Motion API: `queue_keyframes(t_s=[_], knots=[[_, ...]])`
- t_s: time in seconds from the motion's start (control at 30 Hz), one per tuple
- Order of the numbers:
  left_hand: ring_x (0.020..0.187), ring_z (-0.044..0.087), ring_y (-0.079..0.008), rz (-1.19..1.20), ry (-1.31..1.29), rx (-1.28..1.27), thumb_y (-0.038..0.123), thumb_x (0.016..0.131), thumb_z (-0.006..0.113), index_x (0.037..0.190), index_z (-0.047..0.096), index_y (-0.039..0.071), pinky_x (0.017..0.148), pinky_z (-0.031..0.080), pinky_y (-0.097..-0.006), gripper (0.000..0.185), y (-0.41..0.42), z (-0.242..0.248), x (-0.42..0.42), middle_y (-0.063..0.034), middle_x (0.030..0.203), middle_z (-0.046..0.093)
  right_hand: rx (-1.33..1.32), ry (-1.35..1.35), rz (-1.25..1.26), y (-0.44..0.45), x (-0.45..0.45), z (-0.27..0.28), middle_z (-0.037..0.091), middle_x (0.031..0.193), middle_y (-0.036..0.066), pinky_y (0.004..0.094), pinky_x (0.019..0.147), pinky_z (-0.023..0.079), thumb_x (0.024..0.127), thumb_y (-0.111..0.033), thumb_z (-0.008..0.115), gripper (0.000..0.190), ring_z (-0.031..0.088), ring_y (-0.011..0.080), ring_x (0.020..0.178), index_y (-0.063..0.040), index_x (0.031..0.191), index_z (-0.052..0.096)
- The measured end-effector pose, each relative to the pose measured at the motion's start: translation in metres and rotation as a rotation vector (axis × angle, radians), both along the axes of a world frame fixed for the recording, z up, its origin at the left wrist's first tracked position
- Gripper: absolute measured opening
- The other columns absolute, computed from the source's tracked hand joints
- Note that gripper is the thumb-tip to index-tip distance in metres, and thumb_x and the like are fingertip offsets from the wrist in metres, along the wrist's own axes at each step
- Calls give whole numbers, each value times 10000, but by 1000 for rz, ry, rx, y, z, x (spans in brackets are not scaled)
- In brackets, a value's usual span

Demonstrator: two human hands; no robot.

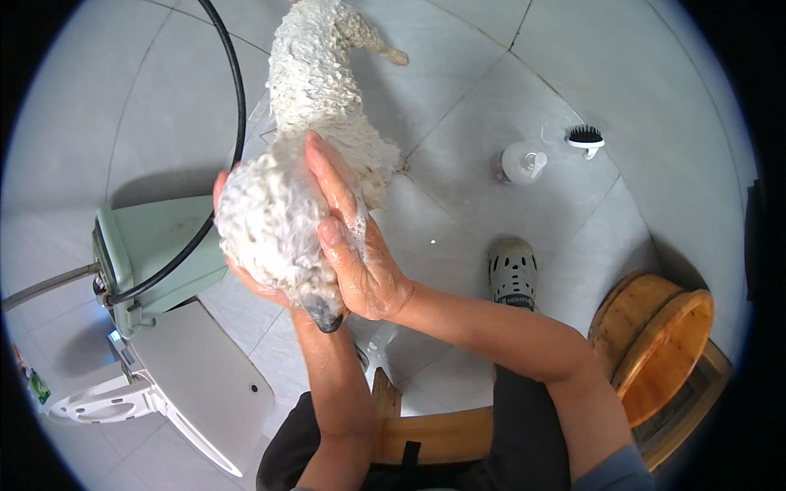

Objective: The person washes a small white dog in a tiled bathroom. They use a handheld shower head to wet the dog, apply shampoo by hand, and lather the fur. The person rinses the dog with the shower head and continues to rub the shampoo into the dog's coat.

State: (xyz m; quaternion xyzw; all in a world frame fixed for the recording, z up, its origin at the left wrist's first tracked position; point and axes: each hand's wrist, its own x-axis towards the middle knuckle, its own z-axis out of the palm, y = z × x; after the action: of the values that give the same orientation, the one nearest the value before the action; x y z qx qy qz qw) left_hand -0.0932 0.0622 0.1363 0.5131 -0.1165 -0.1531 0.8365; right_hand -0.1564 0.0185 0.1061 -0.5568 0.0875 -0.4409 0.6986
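A wet white curly-haired dog (319, 73) stands on the floor in front of me, its coat soaked and sudsy. Both my hands cup its lathered head (270, 208). My right hand (368, 264), with foam along its fingers, presses against the right side of the head and muzzle. On the other side my left hand (261, 287) supports the head, mostly hidden behind it with only some fingers and the palm edge showing. The dog's dark nose (331, 323) points down towards me between my wrists.
A pump bottle (519, 163) and a white brush with black bristles (586, 140) lie to the right. A wooden bucket (651, 344) is at lower right. At left are a pale green box (166, 251) with a black hose (236, 80) and a white folding step stool (202, 380).
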Motion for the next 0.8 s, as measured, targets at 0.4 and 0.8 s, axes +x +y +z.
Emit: queue_keyframes(t_s=[0.4,0.8], knots=[[1490,346,-357,108,-29,-24,478,1062,403,1557,374,50,1237,269,-551,654,30,4,26,-144,1638,340,-149,142,-9,-44,-20,-13,152,1702,189,423,1269,133,1102,-395,313,693,153,319,1573,46,1613,156],[1481,341,-284,-10,-328,11,463,1118,259,1579,249,-39,1219,287,-442,681,-15,-3,-5,-155,1625,312,-209,38,33,-14,1,-2,-129,1711,165,537,1251,-13,1065,-583,243,810,-94,416,1567,-73,1651,12]])
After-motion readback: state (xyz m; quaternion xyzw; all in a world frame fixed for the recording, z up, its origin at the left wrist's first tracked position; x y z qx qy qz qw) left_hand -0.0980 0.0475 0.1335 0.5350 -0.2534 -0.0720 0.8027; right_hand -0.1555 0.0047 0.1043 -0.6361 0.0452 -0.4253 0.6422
